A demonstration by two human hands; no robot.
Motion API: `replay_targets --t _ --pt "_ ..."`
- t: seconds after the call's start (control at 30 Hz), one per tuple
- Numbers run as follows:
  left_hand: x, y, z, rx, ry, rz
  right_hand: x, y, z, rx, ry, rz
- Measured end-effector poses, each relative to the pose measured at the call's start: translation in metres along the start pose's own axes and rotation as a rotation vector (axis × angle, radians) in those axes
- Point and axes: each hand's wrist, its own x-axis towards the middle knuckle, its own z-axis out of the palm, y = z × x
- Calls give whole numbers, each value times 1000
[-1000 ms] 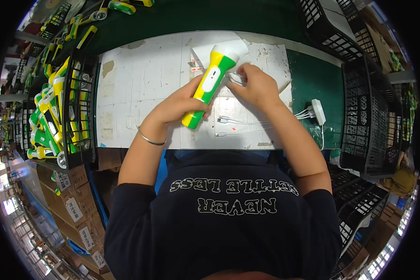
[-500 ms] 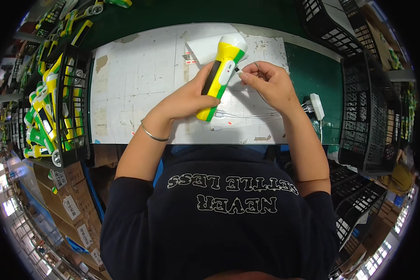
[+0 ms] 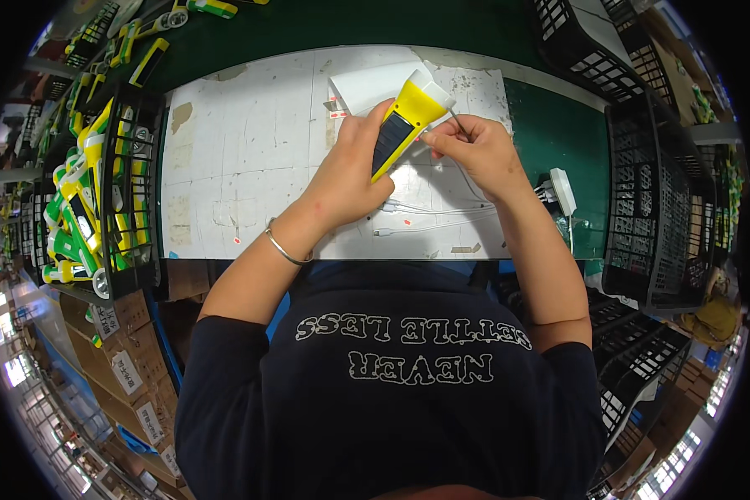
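locate the yellow plastic flashlight with white head and dark panel (image 3: 402, 123), tilted above the stained white board (image 3: 242, 142). note the left hand (image 3: 350, 162) clamped around its body and the right hand (image 3: 487, 154) just beside, pinching a thin pale cable (image 3: 472, 181). find white cables (image 3: 387, 232) on the board, a white box (image 3: 562, 193) at right, and yellow-green flashlights (image 3: 82, 218) in a black mesh crate (image 3: 147, 271) at left.

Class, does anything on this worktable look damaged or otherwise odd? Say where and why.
Yes, the white board on the green table looks worn: a brown patch near its far left corner interrupts the white surface. The flashlight in the left hand shows no obvious damage.
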Motion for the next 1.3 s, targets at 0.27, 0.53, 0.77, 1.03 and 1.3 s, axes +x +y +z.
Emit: replay_targets --t 0.27,0.53,0.77,1.03,1.3 --pt "2 -13 -5 154 182 6 2 1 11 -36 45 6" --pt "-42 -74 -210 486 1042 -74 -16 19 -8 -20 21 46" --pt "-157 -134 -386 940 1027 -988 3 39 0 54 55 -51" --pt "-79 -128 -375 1366 1160 -512 5 49 8 42 136 -172" --pt "168 -207 -237 694 568 -358 -7 47 22 -373 268 -383"
